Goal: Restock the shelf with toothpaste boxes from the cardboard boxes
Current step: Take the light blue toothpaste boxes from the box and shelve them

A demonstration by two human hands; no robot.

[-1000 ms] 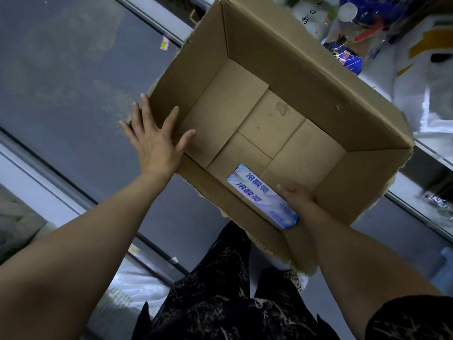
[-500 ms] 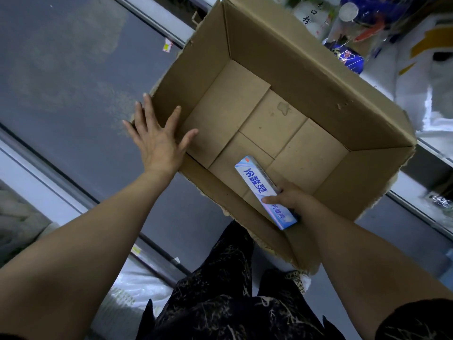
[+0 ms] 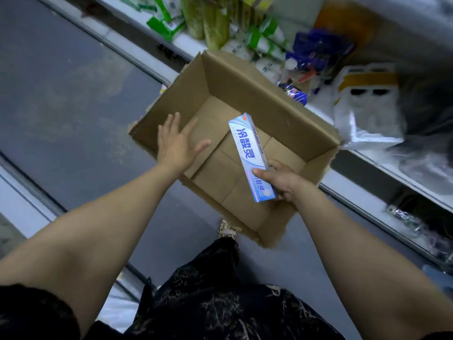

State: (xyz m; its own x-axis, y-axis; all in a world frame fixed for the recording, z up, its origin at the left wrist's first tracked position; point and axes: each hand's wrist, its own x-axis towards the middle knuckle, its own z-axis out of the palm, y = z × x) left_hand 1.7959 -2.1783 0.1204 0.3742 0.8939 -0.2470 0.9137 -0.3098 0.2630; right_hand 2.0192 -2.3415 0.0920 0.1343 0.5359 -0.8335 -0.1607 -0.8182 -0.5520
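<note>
Lifted since the frame half a second back: the white-and-blue toothpaste box point(image 3: 247, 148) has left the carton bottom and now sits raised over it. The view has also pulled back, so more shelving shows.

Left to right:
- Grey floor point(image 3: 61, 94) fills the 9 to 10 o'clock side.
- Left hand point(image 3: 176, 146), palm down, has moved inward from the carton's left rim and now lies over the inside of its left corner. Fingers straight and spread, thumb out toward 2 o'clock. Contact with the cardboard: cannot tell.
- Open brown cardboard box point(image 3: 264, 94) stands on the floor at centre, flaps gone ragged at the rim. Nothing but the bottom flaps shows inside.
- Toothpaste box is held above the carton's interior, right of centre, its long axis running from 5 o'clock up to 11 o'clock, printed face upward.
- Right hand point(image 3: 286, 182) grips the lower end: thumb clamped across the printed face, fingers curled under and behind.
- Shelf point(image 3: 397, 168) runs along the 1 to 4 o'clock side, just beside the carton's far wall. It carries green packets point(image 3: 210, 23) at 12 o'clock and a white plastic bag point(image 3: 362, 119) at 2 o'clock; the goods are blurred.
</note>
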